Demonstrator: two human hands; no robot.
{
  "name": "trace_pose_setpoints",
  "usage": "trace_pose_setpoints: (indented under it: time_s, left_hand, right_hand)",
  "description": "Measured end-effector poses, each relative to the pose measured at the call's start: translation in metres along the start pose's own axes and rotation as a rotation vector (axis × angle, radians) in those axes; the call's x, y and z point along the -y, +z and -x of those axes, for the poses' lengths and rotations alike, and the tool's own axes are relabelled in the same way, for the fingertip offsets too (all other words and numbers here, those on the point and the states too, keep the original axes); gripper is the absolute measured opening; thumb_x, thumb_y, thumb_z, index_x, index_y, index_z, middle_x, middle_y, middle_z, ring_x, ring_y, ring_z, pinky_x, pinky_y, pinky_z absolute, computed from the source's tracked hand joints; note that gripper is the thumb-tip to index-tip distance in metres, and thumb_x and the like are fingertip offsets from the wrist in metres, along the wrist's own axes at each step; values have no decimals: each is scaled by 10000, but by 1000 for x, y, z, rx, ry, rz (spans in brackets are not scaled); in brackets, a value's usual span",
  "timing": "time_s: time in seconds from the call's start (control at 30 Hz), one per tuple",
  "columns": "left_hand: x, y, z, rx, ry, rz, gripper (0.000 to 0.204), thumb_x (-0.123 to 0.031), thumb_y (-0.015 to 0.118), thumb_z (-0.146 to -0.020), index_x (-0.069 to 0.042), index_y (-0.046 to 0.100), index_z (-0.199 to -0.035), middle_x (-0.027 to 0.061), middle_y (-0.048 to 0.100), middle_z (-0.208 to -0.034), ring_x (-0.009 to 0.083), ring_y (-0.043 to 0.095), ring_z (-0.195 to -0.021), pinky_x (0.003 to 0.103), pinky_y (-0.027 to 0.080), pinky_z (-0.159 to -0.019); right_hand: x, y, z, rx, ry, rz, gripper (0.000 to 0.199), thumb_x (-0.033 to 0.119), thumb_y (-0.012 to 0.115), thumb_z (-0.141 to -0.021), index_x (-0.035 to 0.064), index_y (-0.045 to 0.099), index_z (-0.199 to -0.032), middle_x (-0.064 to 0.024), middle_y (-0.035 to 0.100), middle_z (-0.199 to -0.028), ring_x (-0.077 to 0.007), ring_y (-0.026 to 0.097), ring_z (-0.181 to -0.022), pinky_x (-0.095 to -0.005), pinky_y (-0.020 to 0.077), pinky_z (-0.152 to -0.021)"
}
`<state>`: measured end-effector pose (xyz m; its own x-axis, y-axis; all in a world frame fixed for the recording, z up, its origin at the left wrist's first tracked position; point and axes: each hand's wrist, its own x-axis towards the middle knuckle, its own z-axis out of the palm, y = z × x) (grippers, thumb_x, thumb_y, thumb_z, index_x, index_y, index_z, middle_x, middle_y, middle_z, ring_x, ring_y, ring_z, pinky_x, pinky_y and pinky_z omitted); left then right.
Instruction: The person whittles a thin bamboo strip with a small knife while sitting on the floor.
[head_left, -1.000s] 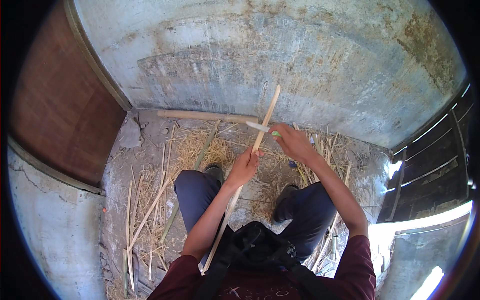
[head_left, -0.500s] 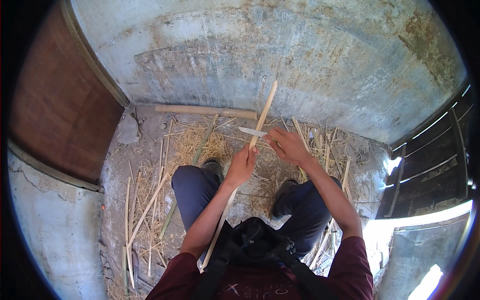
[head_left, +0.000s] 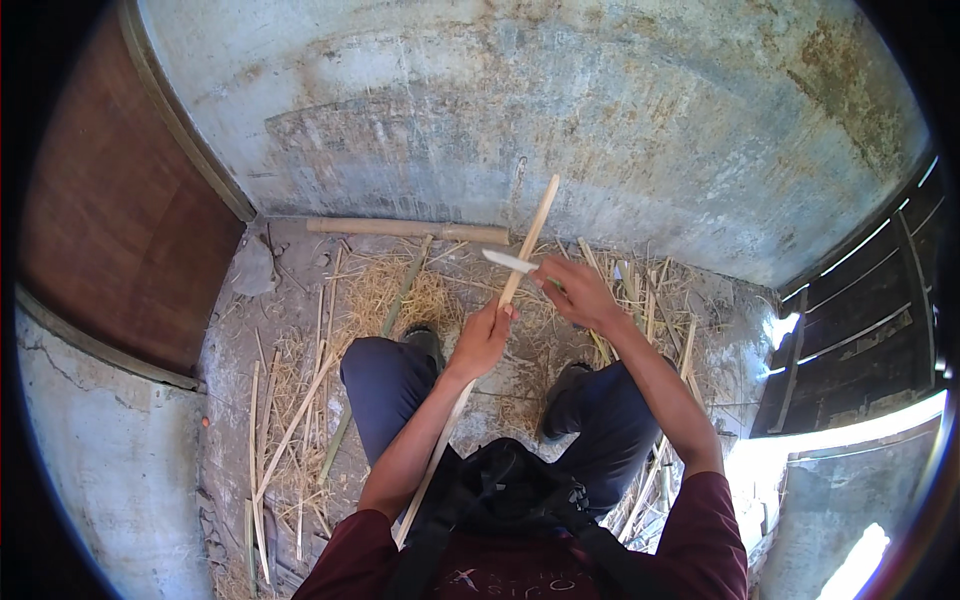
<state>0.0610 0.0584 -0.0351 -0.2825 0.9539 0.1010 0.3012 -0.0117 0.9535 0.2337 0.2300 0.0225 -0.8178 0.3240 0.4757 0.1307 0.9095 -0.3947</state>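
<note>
A long pale strip, apparently split bamboo, slants from beside my lap up toward the wall. My left hand is closed around its middle, thumb on top. My right hand grips a knife by its handle, which is mostly hidden by the fingers. The knife's light blade points left and lies across the strip, a little beyond my left hand. Part of the strip's lower length is hidden by my left forearm.
Straw shavings and long bamboo strips litter the floor on the left. More strips lie at the right. A thick bamboo pole rests along the foot of the stained wall. A brown door panel stands left.
The strip's far end has dropped slightly and shifted right. The knife blade has tilted, showing more of its flat side. Both hands keep their hold.
</note>
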Motion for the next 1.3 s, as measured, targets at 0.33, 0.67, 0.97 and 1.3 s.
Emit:
trace_pose_setpoints:
  time_s: [0.33,0.67,0.97,1.3]
  left_hand:
    - [-1,-3,4,9,83,-42,273,-217,438,-1154,-7,607,-1112,62,567,-774,176,553,-688,381,459,-659]
    - [-25,-4,20,46,53,-189,180,-107,466,-1111,36,574,-1093,242,711,-843,444,712,-757,504,528,-695]
    - [-26,3,30,6,106,-268,184,-107,508,-1105,73,540,-1126,297,688,-791,517,689,-733,586,517,-657]
    - [-21,-1,45,-5,54,-386,249,-169,512,-1123,78,531,-1139,325,619,-673,555,652,-684,634,485,-636]
  right_hand:
    - [-7,-11,-9,-51,83,-65,129,55,699,-968,86,666,-1090,-161,710,-1002,-393,701,-843,-482,543,-705]
    - [-26,-19,-5,-77,165,-130,78,84,672,-1007,85,668,-1085,-168,734,-969,-378,704,-797,-456,541,-679]
    - [-36,-28,-7,-170,247,-72,76,83,681,-1004,80,669,-1078,-151,736,-962,-351,711,-782,-435,536,-667]
    - [-35,-19,-4,-122,158,-21,81,99,683,-1009,65,654,-1076,-147,744,-983,-367,715,-801,-442,545,-681]
